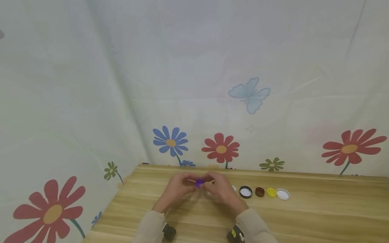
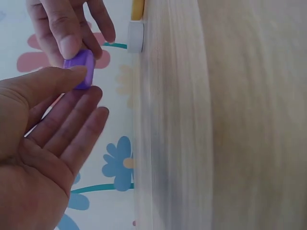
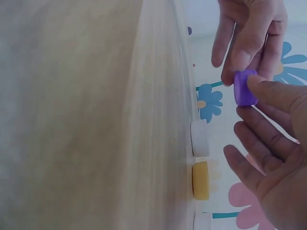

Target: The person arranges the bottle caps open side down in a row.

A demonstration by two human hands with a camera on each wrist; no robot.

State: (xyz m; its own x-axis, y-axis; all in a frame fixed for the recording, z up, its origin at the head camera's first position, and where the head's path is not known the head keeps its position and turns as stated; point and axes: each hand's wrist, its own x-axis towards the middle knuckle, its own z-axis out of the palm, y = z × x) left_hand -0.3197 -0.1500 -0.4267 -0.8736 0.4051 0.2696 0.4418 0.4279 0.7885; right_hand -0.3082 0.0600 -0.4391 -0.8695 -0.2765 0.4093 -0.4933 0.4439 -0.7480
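A small purple bottle cap (image 1: 199, 183) is held up between both hands above the wooden table. My left hand (image 1: 177, 187) pinches it from the left, thumb (image 2: 67, 79) on its face and fingertips at its lower edge. From the other side my right hand (image 1: 221, 187) pinches it too, thumb (image 3: 273, 91) laid across the purple cap (image 3: 243, 90). The remaining fingers of both hands are spread loosely. Just right of the right hand stands a white cap (image 1: 234, 188), partly hidden by that hand.
Along the table (image 1: 319, 216) a row runs rightward: a black-rimmed lid (image 1: 245, 192), a brown cap (image 1: 259, 192), a yellow cap (image 1: 271, 192) and a white lid (image 1: 283, 194). A flower-printed cloth (image 1: 194, 84) hangs behind the table and at its left.
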